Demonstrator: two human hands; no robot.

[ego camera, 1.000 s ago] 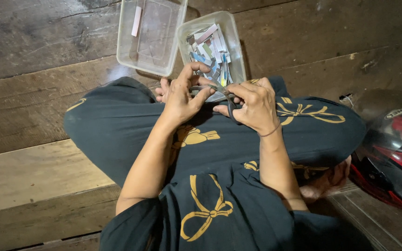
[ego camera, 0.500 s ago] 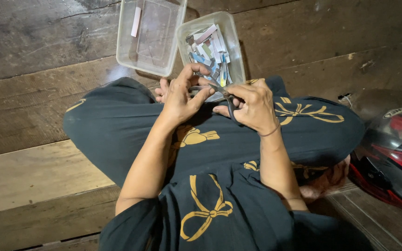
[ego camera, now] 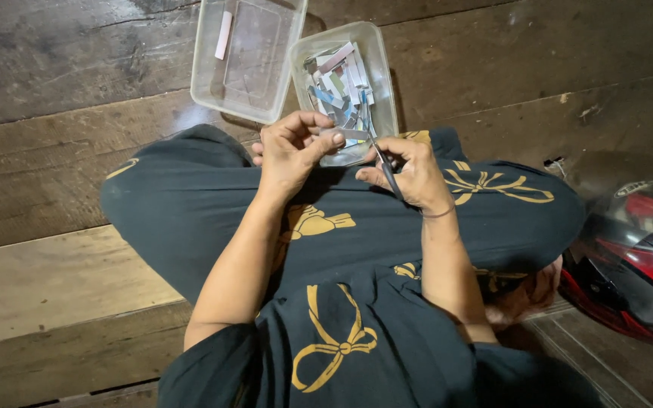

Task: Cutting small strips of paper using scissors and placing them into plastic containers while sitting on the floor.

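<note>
A dark plank floor (ego camera: 54, 287) fills the scene, with a red and black helmet (ego camera: 636, 257) at the right. Two clear tubs sit ahead of the knees: a nearly bare one (ego camera: 247, 57) beside one full of paper strips (ego camera: 345, 83). The left hand (ego camera: 289, 151) pinches a strip (ego camera: 345, 134) over the full tub, while the right hand (ego camera: 413, 170) grips scissors (ego camera: 387, 170).

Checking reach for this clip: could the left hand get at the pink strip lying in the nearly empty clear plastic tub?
Probably yes. The left hand pinches a small paper strip, so it is occupied, but the pink strip lies uncovered in the open clear plastic tub just ahead, nothing between.
</note>
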